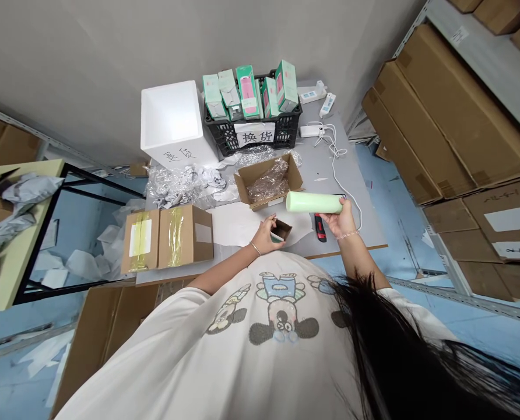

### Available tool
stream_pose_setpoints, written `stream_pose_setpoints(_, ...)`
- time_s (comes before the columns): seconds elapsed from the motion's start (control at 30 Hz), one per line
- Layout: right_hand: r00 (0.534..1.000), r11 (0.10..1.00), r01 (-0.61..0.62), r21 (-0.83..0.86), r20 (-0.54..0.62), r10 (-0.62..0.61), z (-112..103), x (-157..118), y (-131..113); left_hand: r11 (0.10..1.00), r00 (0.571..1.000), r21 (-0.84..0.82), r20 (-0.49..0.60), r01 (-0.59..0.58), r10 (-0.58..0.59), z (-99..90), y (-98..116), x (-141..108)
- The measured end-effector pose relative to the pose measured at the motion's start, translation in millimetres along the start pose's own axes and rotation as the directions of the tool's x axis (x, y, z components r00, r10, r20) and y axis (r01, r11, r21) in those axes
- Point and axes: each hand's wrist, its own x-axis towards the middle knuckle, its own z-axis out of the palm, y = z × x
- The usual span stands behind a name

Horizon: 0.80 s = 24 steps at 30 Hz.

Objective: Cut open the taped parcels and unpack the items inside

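My right hand (342, 220) grips one end of a smooth pale green cylinder (310, 202), held sideways above the table; whether it is a bottle cannot be made out. My left hand (266, 236) is closed round a small open carton (281, 229), its dark brown inside facing up and a bit of green on its side. Beneath the cylinder, a red and black tool that looks like a box cutter (320, 228) lies on the table. Just beyond my left hand stands an open cardboard box (248, 189) with crumpled clear wrap (269, 181) inside.
At the back, a black crate (225, 135) holds several green and white boxes, beside a white foam box (172, 146). Taped cardboard boxes (176, 236) and a heap of plastic wrap (172, 184) are on the left. A white cable (335, 163) trails down the right. Large cartons (439, 116) fill the right-hand shelf.
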Motion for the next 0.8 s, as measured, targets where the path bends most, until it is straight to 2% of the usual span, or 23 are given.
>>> stream_pose_setpoints(0.1, 0.990, 0.997, 0.079, -0.027, 0.123, -0.075, -1.1, -8.5, -1.0, 0.998, 1.000, 0.067, 0.021, 0.008, -0.010, -4.9, 1.0, -2.1)
stream_pose_setpoints(0.27, 0.908, 0.973, 0.183, -0.138, 0.403, -0.113, 3.8, -21.2, -18.0, 0.996, 0.999, 0.086, 0.045, -0.013, 0.009, -7.4, -2.9, -3.7)
stream_pose_setpoints(0.4, 0.861, 0.957, 0.205, -0.206, 0.502, -0.076, 11.2, -26.6, -23.2, 0.997, 0.997, 0.045, 0.035, -0.064, 0.063, -7.1, -4.5, -1.8)
stream_pose_setpoints(0.57, 0.791, 0.917, 0.247, -0.314, 0.612, -0.004, 19.7, -31.4, -14.3, 0.996, 0.997, 0.028, 0.006, -0.082, 0.082, -4.7, -6.3, -2.6)
stream_pose_setpoints(0.63, 0.762, 0.863, 0.317, -0.393, 0.648, 0.016, 21.9, -34.2, -12.2, 0.997, 0.997, 0.014, -0.010, -0.075, 0.075, -2.9, -7.8, -3.9)
stream_pose_setpoints(0.7, 0.744, 0.757, 0.440, -0.483, 0.668, -0.007, 23.8, -38.3, -12.8, 0.997, 0.997, 0.004, -0.008, -0.072, 0.072, -1.2, -9.0, -4.7)
stream_pose_setpoints(0.8, 0.697, 0.471, 0.649, -0.598, 0.715, -0.054, 29.3, -48.1, -16.3, 0.996, 0.996, 0.004, 0.009, -0.090, 0.090, 0.2, -9.1, -4.6)
